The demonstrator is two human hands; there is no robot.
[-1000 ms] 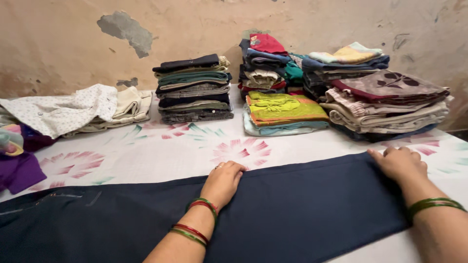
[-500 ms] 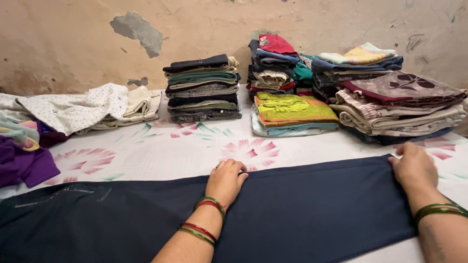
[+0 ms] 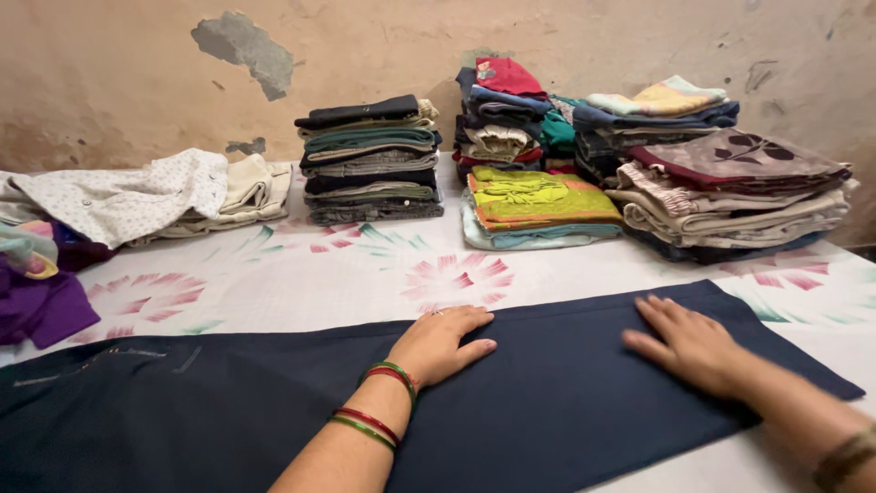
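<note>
- Two hands of mine lie on the dark navy trousers (image 3: 566, 402), which are spread flat and long across the flowered bedsheet (image 3: 365, 274), close to the front edge.
- My left hand (image 3: 444, 340) rests palm down on the upper edge of the cloth, near its middle, fingers loose and grasping nothing.
- My right hand (image 3: 689, 340) lies flat on the leg part, further to the right, fingers spread, also holding nothing.
- Red and green bangles (image 3: 381, 402) sit on my left wrist.
- Behind the trousers, near the wall, stands a dark stack of folded clothes (image 3: 370, 160).
- To its right there is a yellow-green folded pile (image 3: 538, 205), and a bigger pile with striped cloths (image 3: 730, 196) just beside it.
- At the far left lie a white dotted garment (image 3: 128, 196) and a purple cloth (image 3: 41, 306), unfolded.
</note>
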